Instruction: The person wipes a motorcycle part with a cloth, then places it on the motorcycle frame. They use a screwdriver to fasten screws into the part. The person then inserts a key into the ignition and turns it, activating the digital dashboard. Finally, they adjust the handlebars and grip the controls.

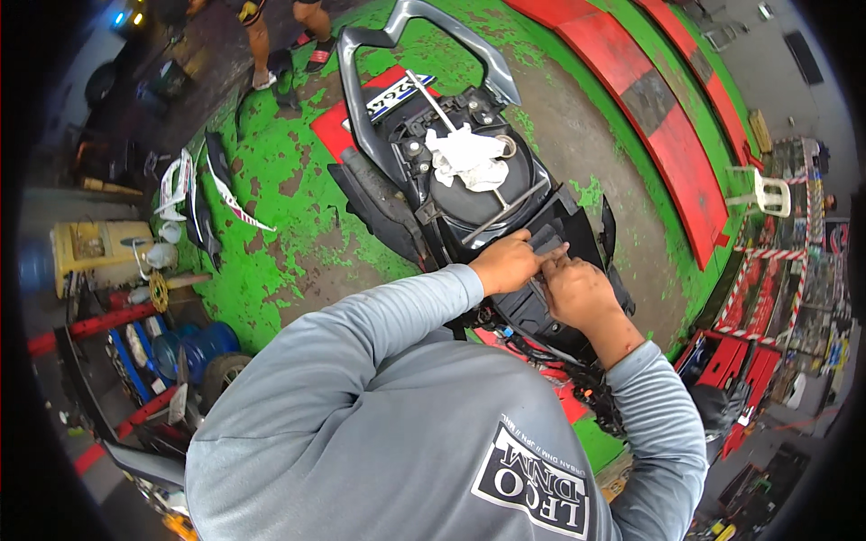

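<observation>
A partly stripped scooter stands in front of me, its dark body (541, 316) lying open under my hands. My left hand (507, 264) is closed over the near end of its compartment. Against it, with fingers pinched, is my right hand (582, 293). A dark grey flat piece (546, 238) shows just beyond the fingertips; what the fingers hold is mostly hidden. Farther forward, a crumpled white rag (466, 159) and a metal T-handle wrench (492, 216) rest on a round black cover (469, 195). A grey grab rail (354, 77) rises at the far end.
Loose fairing panels (213, 194) lie on the green, peeling floor at left. A long red ramp (645, 104) runs along the right. Another person's legs (259, 50) stand at the far left. A red tool chest (749, 379) is at right, near a white plastic chair (767, 191).
</observation>
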A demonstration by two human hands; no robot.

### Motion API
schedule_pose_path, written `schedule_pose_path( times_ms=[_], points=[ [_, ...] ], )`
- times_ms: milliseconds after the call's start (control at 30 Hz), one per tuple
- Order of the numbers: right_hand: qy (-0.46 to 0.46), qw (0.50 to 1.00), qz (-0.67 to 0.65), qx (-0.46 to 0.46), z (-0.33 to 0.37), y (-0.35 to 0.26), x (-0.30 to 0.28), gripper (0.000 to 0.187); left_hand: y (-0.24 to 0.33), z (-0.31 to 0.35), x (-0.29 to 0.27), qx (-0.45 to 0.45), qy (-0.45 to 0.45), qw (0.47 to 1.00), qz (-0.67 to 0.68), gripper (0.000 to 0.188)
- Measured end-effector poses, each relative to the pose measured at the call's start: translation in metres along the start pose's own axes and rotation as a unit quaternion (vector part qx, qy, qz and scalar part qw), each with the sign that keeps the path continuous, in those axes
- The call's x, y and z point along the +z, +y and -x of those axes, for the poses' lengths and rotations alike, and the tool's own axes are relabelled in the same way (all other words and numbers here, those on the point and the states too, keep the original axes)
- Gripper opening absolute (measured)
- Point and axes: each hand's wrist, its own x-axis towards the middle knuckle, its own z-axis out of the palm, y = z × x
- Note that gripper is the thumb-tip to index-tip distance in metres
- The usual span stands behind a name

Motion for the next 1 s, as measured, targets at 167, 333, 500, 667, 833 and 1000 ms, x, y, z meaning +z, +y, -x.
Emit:
schedule_pose_path(
  times_ms=[167, 333, 500, 667, 833, 1000],
  points=[
    [-0.026, 0.989, -0.078, 0.124, -0.008, -0.013, 0.002, 0.035, 0.000, 0.004, 0.004, -0.023, 0.042, 0.998, 0.038, 0.077],
    [-0.056, 0.982, -0.091, 0.157, -0.014, -0.008, 0.000, 0.036, 0.000, 0.005, 0.005, -0.028, 0.061, 0.997, 0.031, 0.069],
    [-0.159, 0.987, 0.016, 0.013, -0.019, -0.005, -0.014, 0.031, 0.003, 0.004, -0.002, -0.013, 0.014, 1.000, 0.012, 0.063],
    [-0.188, 0.978, 0.012, 0.089, -0.031, -0.023, -0.019, 0.029, -0.001, 0.003, 0.015, -0.014, 0.058, 0.998, -0.014, 0.057],
    [-0.175, 0.964, -0.063, 0.188, -0.031, -0.024, -0.007, 0.035, -0.004, 0.003, 0.019, 0.008, 0.067, 0.998, 0.021, 0.047],
    [-0.141, 0.946, -0.148, 0.251, -0.029, -0.020, 0.001, 0.038, -0.006, 0.003, 0.021, 0.018, 0.083, 0.996, 0.019, 0.046]
  ],
)
